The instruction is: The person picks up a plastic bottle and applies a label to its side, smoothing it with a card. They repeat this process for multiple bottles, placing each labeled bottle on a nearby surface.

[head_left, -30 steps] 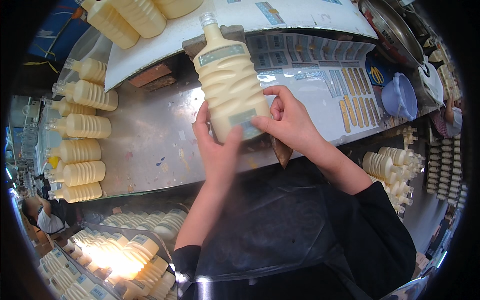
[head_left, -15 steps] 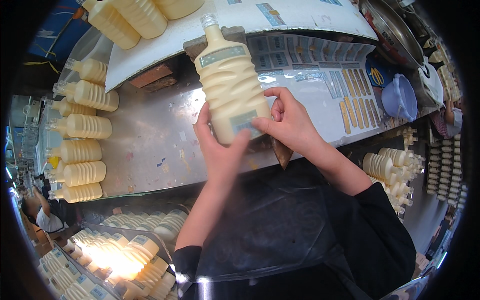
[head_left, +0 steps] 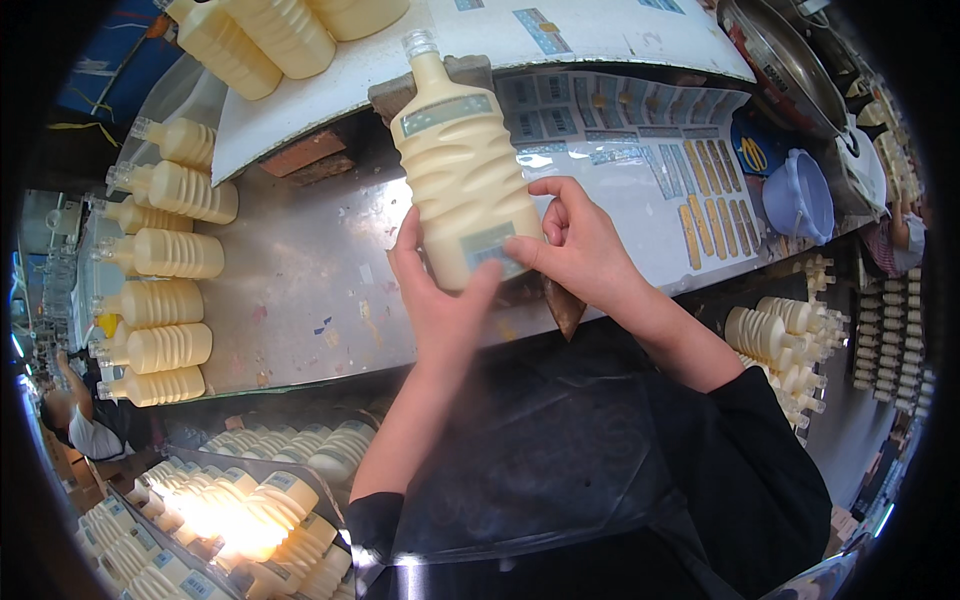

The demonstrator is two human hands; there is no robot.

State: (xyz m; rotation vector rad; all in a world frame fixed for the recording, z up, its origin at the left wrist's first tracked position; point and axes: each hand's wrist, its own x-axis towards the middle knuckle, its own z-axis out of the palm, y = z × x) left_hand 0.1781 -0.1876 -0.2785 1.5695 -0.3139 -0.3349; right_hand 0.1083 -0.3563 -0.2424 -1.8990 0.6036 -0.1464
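Observation:
A cream-coloured bottle (head_left: 465, 180) with wavy ridges and a clear threaded neck lies tilted in front of me, its neck pointing away. One bluish decal (head_left: 447, 114) spans its shoulder, and a smaller decal (head_left: 492, 249) sits near its base. My left hand (head_left: 440, 285) is wrapped round the lower left side, the thumb near the small decal. On the lower right side rests my right hand (head_left: 575, 235), its thumb pressed on the small decal's edge and its fingers curled. Behind the bottle's upper part is a brownish block (head_left: 392, 95).
Several cream bottles (head_left: 178, 253) lie along the bench's left end. Decal sheets and strips (head_left: 705, 222) spread over the right side, beside a lilac bucket (head_left: 799, 195). A raised white shelf (head_left: 620, 45) crosses the back. Crated bottles (head_left: 240, 500) stand below left, more (head_left: 765, 330) below right.
Almost nothing differs. Both hands keep their hold at the bottle's base. At the far left, a person's arm has shifted slightly.

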